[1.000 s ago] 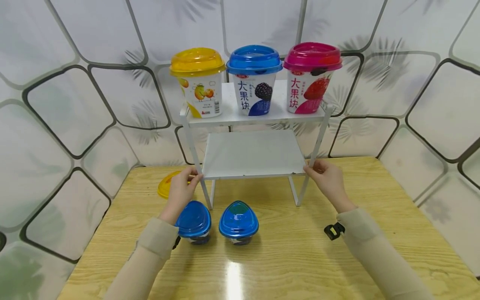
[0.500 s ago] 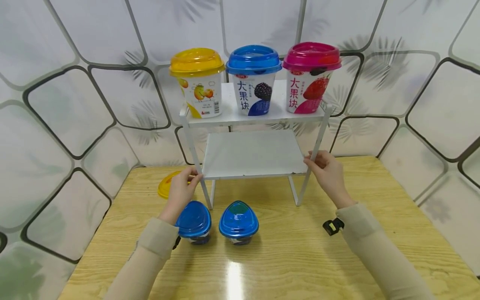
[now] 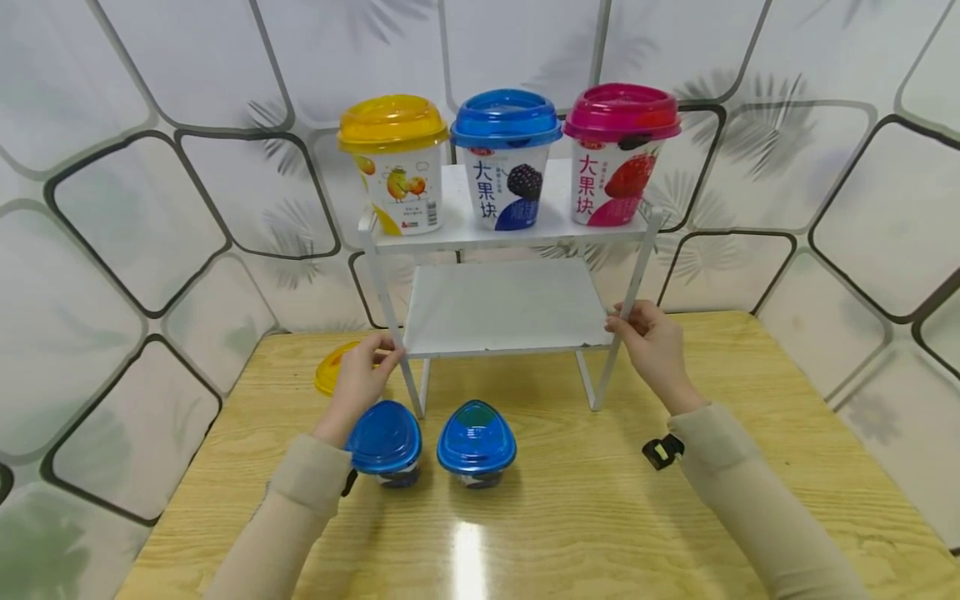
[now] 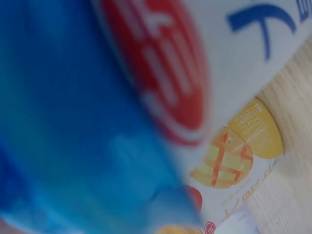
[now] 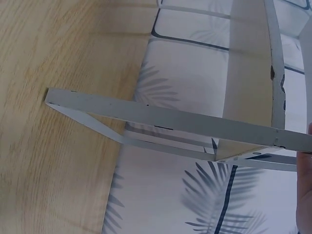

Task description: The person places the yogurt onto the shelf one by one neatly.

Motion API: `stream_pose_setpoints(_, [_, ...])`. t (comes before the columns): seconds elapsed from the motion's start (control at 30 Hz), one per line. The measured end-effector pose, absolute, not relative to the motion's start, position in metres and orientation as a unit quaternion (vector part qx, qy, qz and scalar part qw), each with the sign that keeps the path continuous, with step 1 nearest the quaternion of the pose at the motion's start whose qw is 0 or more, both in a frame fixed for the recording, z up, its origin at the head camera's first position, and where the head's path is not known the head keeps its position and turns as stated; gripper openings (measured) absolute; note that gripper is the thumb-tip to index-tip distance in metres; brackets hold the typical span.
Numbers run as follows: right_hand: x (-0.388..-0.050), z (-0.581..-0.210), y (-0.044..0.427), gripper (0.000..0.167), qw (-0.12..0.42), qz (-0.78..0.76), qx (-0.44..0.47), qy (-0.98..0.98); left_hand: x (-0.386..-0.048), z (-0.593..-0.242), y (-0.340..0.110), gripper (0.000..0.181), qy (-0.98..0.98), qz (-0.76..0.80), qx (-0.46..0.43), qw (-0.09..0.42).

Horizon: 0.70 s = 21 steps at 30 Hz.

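Observation:
A white two-tier rack [image 3: 506, 307] stands on the wooden table. My left hand [image 3: 362, 377] holds its front left leg at the lower shelf's corner. On the other side my right hand [image 3: 654, 350] grips the front right leg, slightly above that shelf's edge; in the right wrist view only a sliver of its fingers [image 5: 305, 195] shows, beside the rack's frame [image 5: 165, 119]. Along the top shelf stand a yellow-lidded yogurt cup [image 3: 401, 187], a blue-lidded one [image 3: 506, 183] and a pink-lidded one [image 3: 617, 179]. Nothing stands on the lower shelf.
Two blue-lidded yogurt cups, left [image 3: 386, 442] and right [image 3: 477, 446], stand before the rack. The left one is close to my left forearm. Behind my left hand is a partly hidden yellow-lidded cup [image 3: 327, 375]; its printed side [image 4: 222, 170] appears in the left wrist view. A patterned wall [image 3: 247, 292] rises behind.
My right hand has moved a little up along the right leg from the shelf's corner. My left hand stays on the left leg. Rack and cups have not visibly moved.

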State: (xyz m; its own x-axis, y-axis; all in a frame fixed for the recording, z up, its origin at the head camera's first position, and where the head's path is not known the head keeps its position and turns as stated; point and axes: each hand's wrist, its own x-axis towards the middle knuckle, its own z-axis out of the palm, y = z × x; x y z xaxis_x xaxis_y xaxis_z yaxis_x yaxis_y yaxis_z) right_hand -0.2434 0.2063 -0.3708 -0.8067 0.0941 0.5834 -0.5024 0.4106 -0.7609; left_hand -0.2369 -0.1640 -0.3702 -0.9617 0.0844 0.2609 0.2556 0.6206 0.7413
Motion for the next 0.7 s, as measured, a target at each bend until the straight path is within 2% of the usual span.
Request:
stream_pose_setpoints(0.33, [-0.241,-0.368,0.203,0.012,0.28,0.537,0.114,-0.787,-0.229,-0.372,-0.168,0.029,-0.89,-0.436,-0.125,0.05])
stream_pose_setpoints(0.7, [-0.225,-0.351,0.19,0.012,0.296,0.527,0.124,-0.787,-0.218,-0.383,-0.177,0.03,-0.913,-0.396,-0.1,-0.004])
